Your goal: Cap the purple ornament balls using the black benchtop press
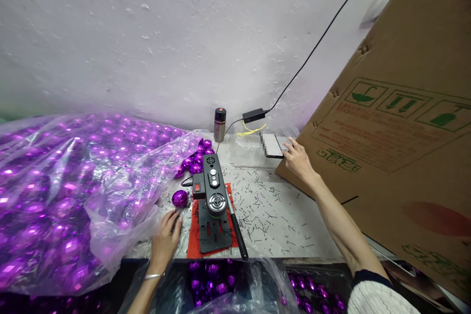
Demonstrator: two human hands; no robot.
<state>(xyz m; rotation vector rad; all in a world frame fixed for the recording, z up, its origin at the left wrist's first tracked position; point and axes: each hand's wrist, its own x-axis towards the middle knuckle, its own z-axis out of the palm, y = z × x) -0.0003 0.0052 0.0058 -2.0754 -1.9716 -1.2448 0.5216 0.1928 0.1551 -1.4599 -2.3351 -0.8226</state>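
Observation:
My left hand [165, 236], with a silver bangle at the wrist, rests at the table's left side, fingers loosely apart. Just beyond its fingertips sits a shiny purple ball [180, 198]; whether they touch I cannot tell. To the right of that hand stands a black lever press [212, 186] with a red switch and a long black handle [240, 238], on a red cloth [193, 235]. My right hand [299, 161] reaches far right with fingers spread. Its fingertips are at the right edge of a phone [272, 145], which lies on a clear plastic tray [241, 149].
A big plastic bag [73, 191] of purple balls fills the left. Loose purple balls [195, 159] lie behind the press, near a dark canister [220, 125] and a power adapter [253, 116]. Black scraps [265, 206] litter the table. A large cardboard box [386, 142] leans at right.

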